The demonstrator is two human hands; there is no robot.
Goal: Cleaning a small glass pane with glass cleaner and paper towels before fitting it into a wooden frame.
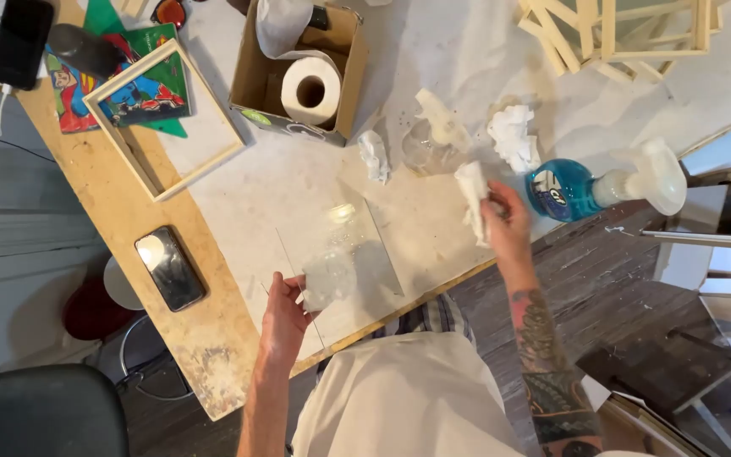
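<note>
— While the left hand (285, 309) pinches the near edge of the clear rectangular glass pane (340, 254), where does that pane lie?

— Flat on the pale, dusty sheet covering the wooden workbench (213, 338), close to the bench's front edge. Thumb on top, fingers under the rim, so that hand is closed on the glass.

— And the right hand (505, 220)?

— It is closed around a crumpled white paper towel (472, 196), held just past the pane's far right corner, above the bench edge. The forearm behind it is tattooed.

— What sits near that hand?

— A clear plastic spray bottle of blue liquid (564, 190) lies on its side just beside it, white trigger head pointing away to the right. Another balled-up white paper wad (513, 135) rests a little beyond, and a smaller twisted scrap of paper (373, 155) lies nearer the box.

— Which box?

— An open brown cardboard box (251, 80) holding a white paper towel roll (310, 89), standing on end, hollow core up.

— Anything on the left side?

— A dark smartphone (169, 267) lies face up on bare wood, well apart from the pane. Farther off, an empty pale wooden picture frame (230, 156) lies over a colourful cartoon print (141, 93). More pale wooden frames (619, 34) are stacked at the far right corner.
</note>
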